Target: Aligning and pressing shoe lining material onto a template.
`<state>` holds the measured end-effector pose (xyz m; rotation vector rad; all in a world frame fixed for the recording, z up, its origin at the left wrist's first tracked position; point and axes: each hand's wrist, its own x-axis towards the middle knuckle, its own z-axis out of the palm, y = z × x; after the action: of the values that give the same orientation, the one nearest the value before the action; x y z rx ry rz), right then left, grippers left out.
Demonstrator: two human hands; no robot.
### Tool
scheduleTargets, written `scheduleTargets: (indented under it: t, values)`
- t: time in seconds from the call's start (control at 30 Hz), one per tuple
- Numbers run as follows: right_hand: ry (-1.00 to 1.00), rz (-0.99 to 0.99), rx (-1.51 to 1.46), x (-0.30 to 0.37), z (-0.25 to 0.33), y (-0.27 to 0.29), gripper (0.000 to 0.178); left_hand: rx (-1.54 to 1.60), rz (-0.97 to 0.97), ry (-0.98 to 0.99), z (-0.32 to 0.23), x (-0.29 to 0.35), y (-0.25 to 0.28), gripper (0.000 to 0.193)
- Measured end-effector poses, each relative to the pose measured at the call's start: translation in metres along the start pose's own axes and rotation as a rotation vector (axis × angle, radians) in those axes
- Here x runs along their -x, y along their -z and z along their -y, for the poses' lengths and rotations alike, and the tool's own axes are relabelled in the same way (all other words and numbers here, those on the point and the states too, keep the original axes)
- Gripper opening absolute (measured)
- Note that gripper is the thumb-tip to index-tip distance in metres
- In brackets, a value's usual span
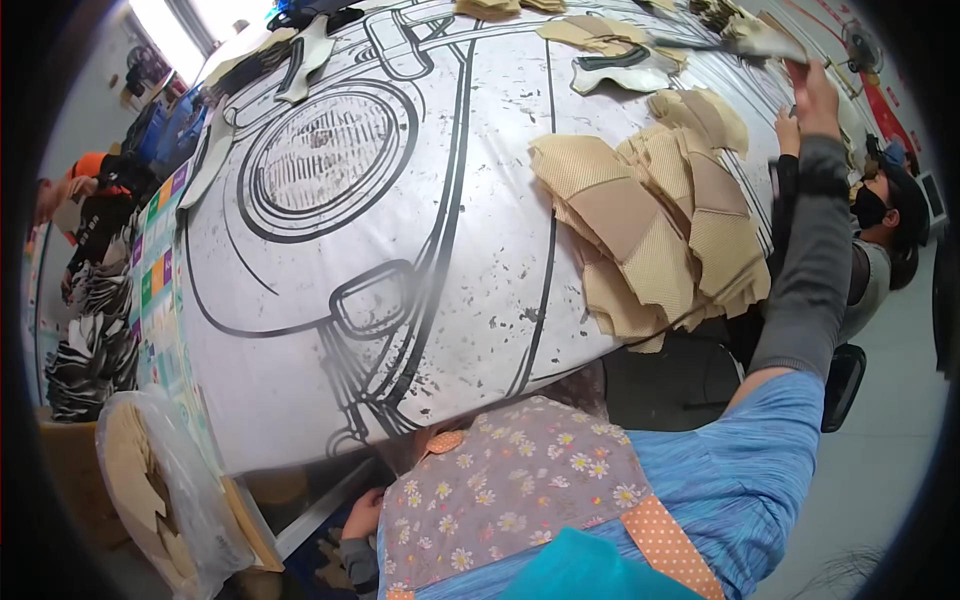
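- Grey-white piece (765,45), blurred: over the table's (270,420) far right, by the right hand (818,98); grip indeterminable.
- Left hand (365,512): well apart, below table edge; grip indeterminable.
- Clear plastic bag (215,530), lower left: beige pieces (135,460) inside.

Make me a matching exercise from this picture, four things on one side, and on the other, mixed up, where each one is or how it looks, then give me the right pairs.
Things
1. Right hand
2. Left hand
3. Beige pile
4. Plastic bag

Places and looks
A. Spread on the right part of the table
B. Low, beside the flowered apron
C. See-through, at the lower left
D. Reaching out, by a blurred pale piece

Pairs: 1-D, 2-B, 3-A, 4-C
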<state>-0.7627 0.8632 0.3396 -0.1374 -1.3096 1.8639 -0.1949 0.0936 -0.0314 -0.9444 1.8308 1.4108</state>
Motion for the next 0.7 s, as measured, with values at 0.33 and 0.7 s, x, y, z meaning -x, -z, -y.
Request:
scheduleTargets:
  t: [0.33, 0.7]
  values:
    - [-0.621, 0.086, 0.952, 0.098, -0.070, 0.164, 0.019, -0.302, 0.319, -0.131, -0.183, 0.087, 0.012, 0.025]
    - [0.013, 1.404, 1.290, 0.215, -0.021, -0.135, 0.023, -0.599, -0.859, -1.088, -0.228, 0.047, 0.021, 0.018]
